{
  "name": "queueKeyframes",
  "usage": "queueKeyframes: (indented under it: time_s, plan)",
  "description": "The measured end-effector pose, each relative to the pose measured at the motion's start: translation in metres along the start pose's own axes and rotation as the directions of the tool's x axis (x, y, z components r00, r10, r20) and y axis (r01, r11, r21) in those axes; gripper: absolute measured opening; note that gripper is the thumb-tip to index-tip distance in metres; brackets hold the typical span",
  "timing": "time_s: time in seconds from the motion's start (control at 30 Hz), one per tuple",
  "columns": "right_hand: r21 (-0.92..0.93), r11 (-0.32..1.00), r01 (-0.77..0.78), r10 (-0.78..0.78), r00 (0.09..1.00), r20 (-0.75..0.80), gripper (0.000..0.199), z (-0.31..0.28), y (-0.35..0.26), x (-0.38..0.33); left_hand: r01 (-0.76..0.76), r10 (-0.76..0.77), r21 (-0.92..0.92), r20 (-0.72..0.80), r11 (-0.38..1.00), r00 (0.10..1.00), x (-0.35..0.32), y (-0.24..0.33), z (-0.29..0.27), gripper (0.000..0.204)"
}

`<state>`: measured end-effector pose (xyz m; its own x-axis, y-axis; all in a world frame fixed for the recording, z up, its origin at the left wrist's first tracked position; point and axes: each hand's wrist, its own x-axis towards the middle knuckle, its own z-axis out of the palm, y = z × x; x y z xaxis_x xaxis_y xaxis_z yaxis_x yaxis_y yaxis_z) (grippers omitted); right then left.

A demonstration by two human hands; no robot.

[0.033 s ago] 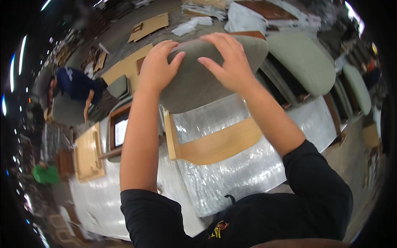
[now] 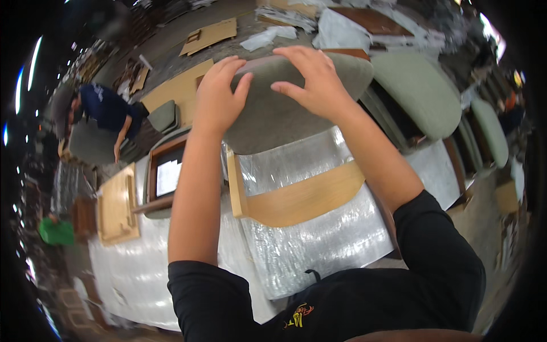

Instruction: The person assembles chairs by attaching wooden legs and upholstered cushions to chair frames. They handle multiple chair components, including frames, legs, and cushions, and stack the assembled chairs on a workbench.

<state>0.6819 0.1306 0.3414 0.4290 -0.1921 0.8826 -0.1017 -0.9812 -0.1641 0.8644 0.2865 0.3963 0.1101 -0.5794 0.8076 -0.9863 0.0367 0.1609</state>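
A wide grey-green upholstered chair seat (image 2: 279, 122) lies in front of me, its near edge over a plastic-wrapped surface. My left hand (image 2: 222, 94) is at the far edge toward its left side, fingers bent over that edge and thumb toward the top. My right hand (image 2: 313, 82) grips the same edge further right, its fingers reaching over and its thumb toward the fabric. Some fingertips are hidden beyond the edge. Just nearer to me, a curved light-wood piece (image 2: 307, 196) joins a straight wooden upright (image 2: 236, 185) on the clear plastic wrap (image 2: 319, 251).
Stacked upholstered seats (image 2: 419, 94) stand close on the right. On the left are a dark wooden frame (image 2: 165, 196) with white paper and a light-wood panel (image 2: 118, 208). A co-worker in a dark shirt (image 2: 108, 108) bends over another seat. Cardboard (image 2: 213, 34) lies on the floor beyond.
Both hands keep their place on the chair seat. The view has shifted slightly, and the surroundings sit a little differently in the picture.
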Motion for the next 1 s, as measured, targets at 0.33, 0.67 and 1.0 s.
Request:
queueKeyframes:
  time_s: [0.33,0.67,1.0]
  plan:
    - [-0.04,0.996,-0.081,0.089,0.805,0.587,0.059,0.032,-0.022,0.074,0.956,-0.88,-0.18,-0.458,0.233,0.128,-0.51,0.004,-0.149,0.021]
    - [-0.039,0.999,0.012,0.022,0.65,0.76,0.067,0.064,-0.037,0.086,0.826,-0.994,0.552,-0.068,-0.11,-0.087,-0.628,0.027,-0.123,0.09]
    - [-0.088,0.995,-0.04,0.056,0.978,0.199,0.058,0.031,-0.127,-0.022,0.963,-0.986,0.229,-0.046,0.144,0.158,-0.618,-0.003,-0.129,0.045]
